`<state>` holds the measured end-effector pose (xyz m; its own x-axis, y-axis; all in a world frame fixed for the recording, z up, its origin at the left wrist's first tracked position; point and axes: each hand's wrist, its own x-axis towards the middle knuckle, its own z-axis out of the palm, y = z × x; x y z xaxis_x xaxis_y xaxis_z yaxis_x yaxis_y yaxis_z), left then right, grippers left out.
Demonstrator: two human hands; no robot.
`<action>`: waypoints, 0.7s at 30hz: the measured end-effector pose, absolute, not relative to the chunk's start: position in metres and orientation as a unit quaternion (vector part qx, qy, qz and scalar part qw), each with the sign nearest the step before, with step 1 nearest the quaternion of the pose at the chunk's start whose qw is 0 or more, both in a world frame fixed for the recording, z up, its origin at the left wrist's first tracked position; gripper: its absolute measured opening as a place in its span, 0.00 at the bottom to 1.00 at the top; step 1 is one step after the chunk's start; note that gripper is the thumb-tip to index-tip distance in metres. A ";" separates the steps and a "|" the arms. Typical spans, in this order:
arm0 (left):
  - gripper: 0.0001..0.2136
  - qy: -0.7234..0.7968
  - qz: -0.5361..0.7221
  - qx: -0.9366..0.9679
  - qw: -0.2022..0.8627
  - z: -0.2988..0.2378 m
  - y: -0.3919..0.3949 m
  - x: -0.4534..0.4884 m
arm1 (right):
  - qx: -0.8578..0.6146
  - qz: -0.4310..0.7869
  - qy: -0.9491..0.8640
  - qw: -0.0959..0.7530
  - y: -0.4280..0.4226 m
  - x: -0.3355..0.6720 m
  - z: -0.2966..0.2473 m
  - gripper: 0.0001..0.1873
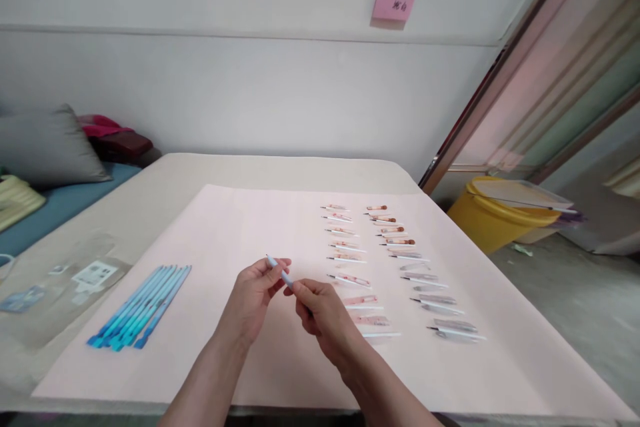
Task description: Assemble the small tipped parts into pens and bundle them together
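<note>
Above the middle of the pale pink sheet, a slim light blue pen is held slanted between both hands. My left hand pinches its upper part, with the narrow dark tip pointing up and left. My right hand has closed fingers around its lower end, which they hide. Right of my hands lies a column of pen parts, thin white refills with dark tips beside pink-patterned barrels. Farther right, a second column holds more refills beside brown-topped barrels and greyish clear pieces.
Several blue pens lie bundled on the left of the pink sheet. Beyond them is a clear plastic bag with labels. A grey cushion sits at far left. On the floor at right stands a yellow bucket.
</note>
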<state>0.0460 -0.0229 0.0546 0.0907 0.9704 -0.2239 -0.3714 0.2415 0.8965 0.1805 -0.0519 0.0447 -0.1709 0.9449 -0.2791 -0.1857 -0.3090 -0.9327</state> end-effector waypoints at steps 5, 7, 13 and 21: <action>0.09 0.441 0.513 0.335 0.656 0.054 -0.023 0.047 | -0.485 0.637 -0.396 0.451 -0.053 0.180 0.046 0.18; 0.08 0.451 0.521 0.339 0.641 0.053 -0.023 0.048 | -0.486 0.635 -0.398 0.450 -0.053 0.180 0.046 0.18; 0.10 0.438 0.505 0.345 0.659 0.054 -0.023 0.049 | -0.415 0.735 -0.313 0.436 -0.053 0.181 0.039 0.18; 0.09 0.451 0.506 0.362 0.640 0.056 -0.026 0.050 | -0.378 0.773 -0.274 0.429 -0.053 0.181 0.039 0.16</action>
<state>0.0498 -0.0255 0.0560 0.0806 0.9741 -0.2112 -0.3215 0.2260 0.9195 0.1807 -0.0529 0.0395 -0.3453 0.8708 -0.3499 -0.4566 -0.4816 -0.7481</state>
